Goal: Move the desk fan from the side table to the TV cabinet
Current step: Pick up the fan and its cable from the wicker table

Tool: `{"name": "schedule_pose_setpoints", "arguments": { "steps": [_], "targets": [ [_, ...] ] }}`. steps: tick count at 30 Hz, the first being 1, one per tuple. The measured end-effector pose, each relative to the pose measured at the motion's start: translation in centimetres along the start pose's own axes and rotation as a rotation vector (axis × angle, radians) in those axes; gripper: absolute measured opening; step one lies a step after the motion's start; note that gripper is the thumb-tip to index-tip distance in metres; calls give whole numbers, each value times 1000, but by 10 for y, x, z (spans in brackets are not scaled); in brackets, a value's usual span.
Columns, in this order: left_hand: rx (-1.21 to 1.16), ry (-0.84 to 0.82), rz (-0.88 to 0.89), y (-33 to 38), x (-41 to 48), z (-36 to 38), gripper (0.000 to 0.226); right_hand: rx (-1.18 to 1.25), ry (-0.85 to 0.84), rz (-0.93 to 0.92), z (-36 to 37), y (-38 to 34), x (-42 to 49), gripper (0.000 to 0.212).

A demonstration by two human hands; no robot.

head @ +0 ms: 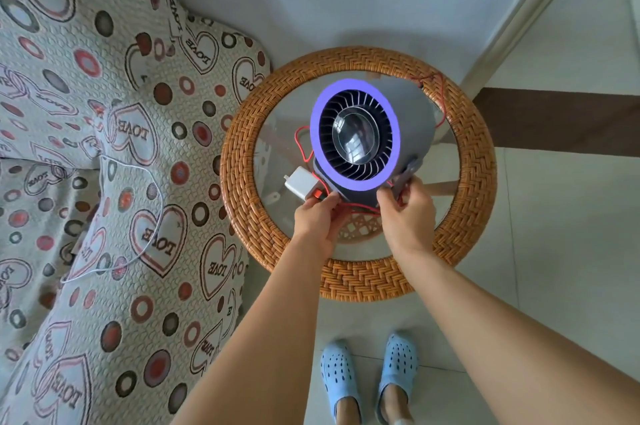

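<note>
The desk fan [360, 133] is grey with a purple front ring and a dark grille, its face tilted up toward me, over the round wicker side table [242, 161] with a glass top. My left hand [317, 216] grips the fan's base on the left, next to a white power adapter [299, 182] with a red cable [301, 144]. My right hand [405, 210] grips the base on the right, by the grey stand arm. Whether the base touches the glass is hidden by my hands. The TV cabinet is not in view.
A sofa [86, 147] with a heart-patterned cover stands directly left of the table, with a thin white cable [152, 189] lying on it. A wall and skirting [512, 19] run behind the table. Tiled floor lies to the right and below, where my blue slippers [367, 379] stand.
</note>
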State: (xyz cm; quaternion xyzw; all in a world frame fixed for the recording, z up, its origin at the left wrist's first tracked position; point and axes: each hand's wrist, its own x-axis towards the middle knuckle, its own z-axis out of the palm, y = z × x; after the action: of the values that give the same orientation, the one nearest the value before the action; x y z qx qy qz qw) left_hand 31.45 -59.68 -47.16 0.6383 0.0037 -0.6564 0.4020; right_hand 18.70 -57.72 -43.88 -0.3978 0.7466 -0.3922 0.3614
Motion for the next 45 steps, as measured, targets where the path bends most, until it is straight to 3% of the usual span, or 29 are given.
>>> {"name": "schedule_pose_setpoints", "arguments": {
  "steps": [6,12,20,29,33,36,45],
  "targets": [
    [-145,-158,-38,10,3,9,35,17,-51,51,-10,-1,19,21],
    [-202,-116,-33,22,7,24,45,59,-88,79,-16,-2,38,15],
    [-240,-132,-88,25,9,45,14,94,-162,126,-26,-2,63,11],
    [-373,-75,-35,24,-9,65,11,108,-232,71,-39,-14,68,18],
    [-450,-72,-32,25,-25,77,14,380,-113,248,-29,-26,63,39],
    [-470,-102,3,24,-32,81,15,429,-72,249,-28,-36,66,38],
    [-474,-279,148,53,-74,73,10,617,-204,255,-48,-71,59,40]
  ]
}}
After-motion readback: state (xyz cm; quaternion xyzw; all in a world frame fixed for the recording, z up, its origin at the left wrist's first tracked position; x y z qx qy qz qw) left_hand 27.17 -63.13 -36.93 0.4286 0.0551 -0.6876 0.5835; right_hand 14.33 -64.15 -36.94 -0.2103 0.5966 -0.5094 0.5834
